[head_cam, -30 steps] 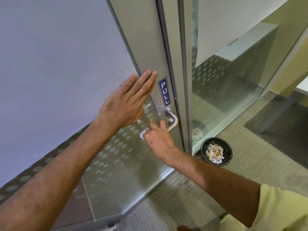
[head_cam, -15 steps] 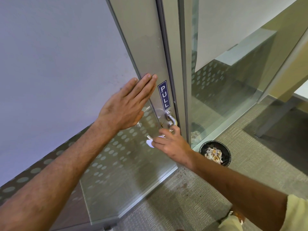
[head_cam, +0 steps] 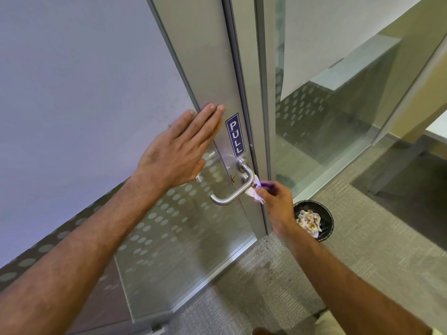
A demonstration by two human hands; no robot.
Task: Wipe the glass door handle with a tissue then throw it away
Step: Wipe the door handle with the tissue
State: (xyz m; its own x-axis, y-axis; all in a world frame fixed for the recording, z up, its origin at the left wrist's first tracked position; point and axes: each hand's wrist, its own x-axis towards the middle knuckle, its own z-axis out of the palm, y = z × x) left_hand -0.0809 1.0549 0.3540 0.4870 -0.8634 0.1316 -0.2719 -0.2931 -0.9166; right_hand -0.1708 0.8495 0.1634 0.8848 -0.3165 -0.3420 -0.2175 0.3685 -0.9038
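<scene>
A brushed-metal lever handle (head_cam: 232, 193) juts from the aluminium stile of a glass door (head_cam: 203, 76), just under a blue PULL sticker (head_cam: 235, 135). My right hand (head_cam: 275, 201) pinches a small white tissue (head_cam: 254, 193) against the handle's bend at its right side. My left hand (head_cam: 183, 151) lies flat with fingers straight on the door, spanning glass and stile left of the sticker, above the handle's free end. A black waste bin (head_cam: 327, 220) with crumpled used tissues stands on the carpet to the right of the door's foot.
Frosted dots band the lower glass (head_cam: 154, 213). A fixed glass panel (head_cam: 321, 131) runs to the right of the door frame. Grey carpet (head_cam: 377, 250) covers the floor, and a desk leg and pale tabletop (head_cam: 435, 131) sit at far right.
My right hand has slid with the tissue from the handle's free left end along to its bend at the right. The handle's bar is now uncovered. My left hand stays flat on the door.
</scene>
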